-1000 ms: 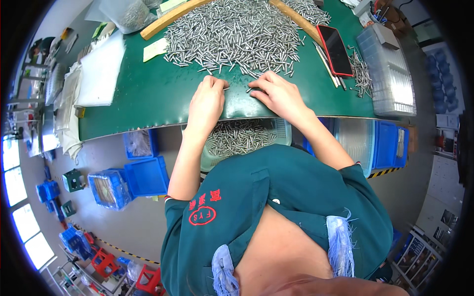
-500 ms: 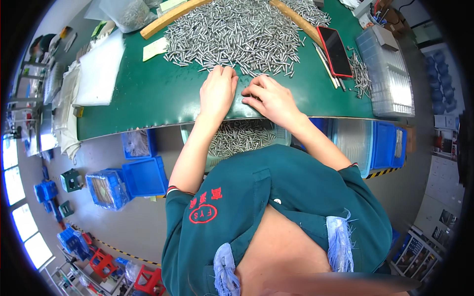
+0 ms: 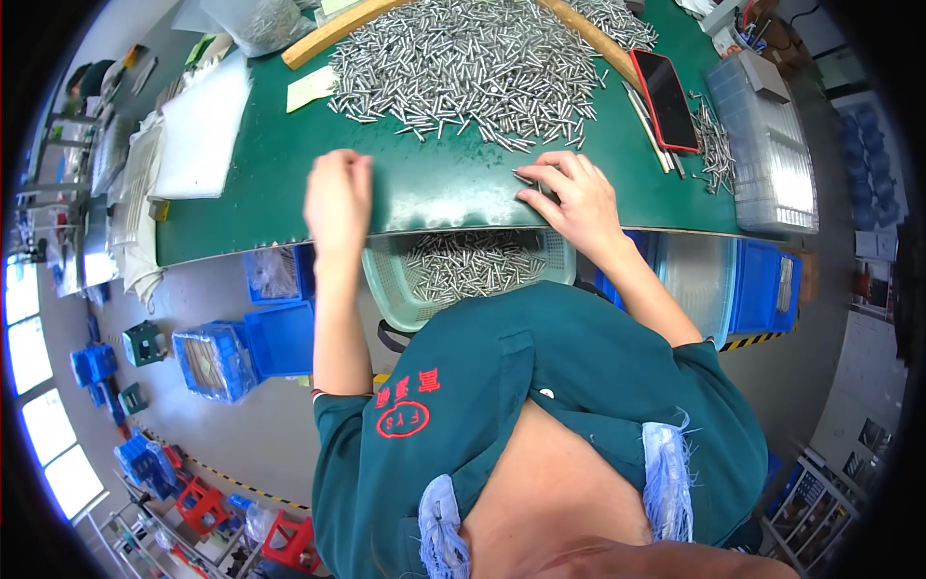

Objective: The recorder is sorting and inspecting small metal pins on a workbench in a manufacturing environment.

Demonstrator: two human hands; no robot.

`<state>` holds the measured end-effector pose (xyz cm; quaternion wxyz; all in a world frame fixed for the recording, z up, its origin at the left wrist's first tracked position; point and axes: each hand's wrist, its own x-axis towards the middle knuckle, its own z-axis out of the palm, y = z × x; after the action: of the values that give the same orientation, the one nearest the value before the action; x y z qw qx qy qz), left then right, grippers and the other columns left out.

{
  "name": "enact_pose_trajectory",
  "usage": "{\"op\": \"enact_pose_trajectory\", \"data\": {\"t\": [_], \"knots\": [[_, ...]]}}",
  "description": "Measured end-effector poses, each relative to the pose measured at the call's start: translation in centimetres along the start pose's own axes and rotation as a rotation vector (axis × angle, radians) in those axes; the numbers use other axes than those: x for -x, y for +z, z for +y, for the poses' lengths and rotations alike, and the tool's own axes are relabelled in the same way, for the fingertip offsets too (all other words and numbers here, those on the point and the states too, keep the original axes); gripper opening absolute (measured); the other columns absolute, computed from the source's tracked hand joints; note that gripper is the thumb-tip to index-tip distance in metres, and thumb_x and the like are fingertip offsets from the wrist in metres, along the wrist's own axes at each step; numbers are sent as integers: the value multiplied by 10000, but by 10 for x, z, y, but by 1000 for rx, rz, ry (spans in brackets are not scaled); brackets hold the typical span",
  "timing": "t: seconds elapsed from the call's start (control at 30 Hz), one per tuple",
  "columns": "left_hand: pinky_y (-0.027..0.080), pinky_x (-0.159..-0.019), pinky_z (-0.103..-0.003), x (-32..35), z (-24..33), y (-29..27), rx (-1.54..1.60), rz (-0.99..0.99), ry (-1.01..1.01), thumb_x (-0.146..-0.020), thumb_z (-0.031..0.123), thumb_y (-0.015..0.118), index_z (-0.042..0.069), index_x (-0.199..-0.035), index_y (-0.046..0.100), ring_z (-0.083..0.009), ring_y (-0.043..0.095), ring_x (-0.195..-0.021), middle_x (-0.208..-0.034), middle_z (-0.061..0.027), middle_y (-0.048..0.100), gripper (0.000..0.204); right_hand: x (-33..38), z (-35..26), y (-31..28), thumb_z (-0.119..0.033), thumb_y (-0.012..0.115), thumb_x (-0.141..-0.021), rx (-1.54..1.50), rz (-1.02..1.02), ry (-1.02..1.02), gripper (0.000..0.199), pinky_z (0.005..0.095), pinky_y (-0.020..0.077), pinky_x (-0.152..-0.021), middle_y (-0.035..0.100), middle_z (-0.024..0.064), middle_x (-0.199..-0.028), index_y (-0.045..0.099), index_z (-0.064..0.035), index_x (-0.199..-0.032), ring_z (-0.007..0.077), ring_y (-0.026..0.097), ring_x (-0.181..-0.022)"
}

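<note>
A large heap of small metal pins covers the far half of the green table. My left hand hovers over bare green surface near the front edge, left of the heap, with its fingers curled; anything inside them is hidden. My right hand lies flat by the front edge with fingers apart, and its fingertips touch a few stray pins. Below the table edge, between my arms, a pale green mesh basket holds more pins.
A red phone and a clear plastic box lie at the right, with loose pins between them. A wooden strip borders the heap. White boards sit at the left. Blue crates stand on the floor.
My left hand has swung away to the left from the spot beside my right hand, and its fingers have curled. My right hand stays near the front edge with fingers spread.
</note>
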<state>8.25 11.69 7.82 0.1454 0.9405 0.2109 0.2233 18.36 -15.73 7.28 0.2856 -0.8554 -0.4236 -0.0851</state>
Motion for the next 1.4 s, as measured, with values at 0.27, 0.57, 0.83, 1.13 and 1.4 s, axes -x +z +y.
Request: {"op": "enact_pose_trajectory", "data": {"t": [0.27,0.57,0.83,1.13,1.4], "knots": [[489,-698,-447,-19,-19,8,-307,-11,-34,-840,143,599,39,-931,589,-320,605,-827,-889,-148,613,139,4,5,8,-148,669,-807,-95,16,2,117,332,479,-693,592,-1,-894,671,-137,-924,200,581,-832],[474,-723,-399,-14,38,26,117,-114,128,-826,205,655,78,-960,615,-277,589,-838,-848,-91,588,189,-1,2,10,-160,670,-809,-131,-11,2,104,334,470,-701,591,-12,-907,674,-149,-912,199,576,-828],[481,-742,-406,-12,28,33,-59,-104,199,-818,152,633,82,-968,604,-288,583,-862,-900,-113,584,168,12,8,-1,-156,662,-815,-87,3,83,108,348,464,-719,585,-2,-901,675,-146,-922,214,574,-835],[474,-737,-394,8,100,56,200,-188,350,-796,182,659,81,-935,610,-277,566,-846,-869,-91,563,179,5,5,2,-121,672,-800,-100,0,45,113,323,474,-688,590,12,-862,683,-126,-912,203,588,-804],[463,-725,-414,4,84,48,232,-215,343,-863,140,594,50,-890,584,-302,574,-842,-871,-90,591,95,1,-3,4,-186,693,-794,-110,-65,-4,110,314,485,-689,574,-3,-812,687,-164,-901,177,596,-797]]}}
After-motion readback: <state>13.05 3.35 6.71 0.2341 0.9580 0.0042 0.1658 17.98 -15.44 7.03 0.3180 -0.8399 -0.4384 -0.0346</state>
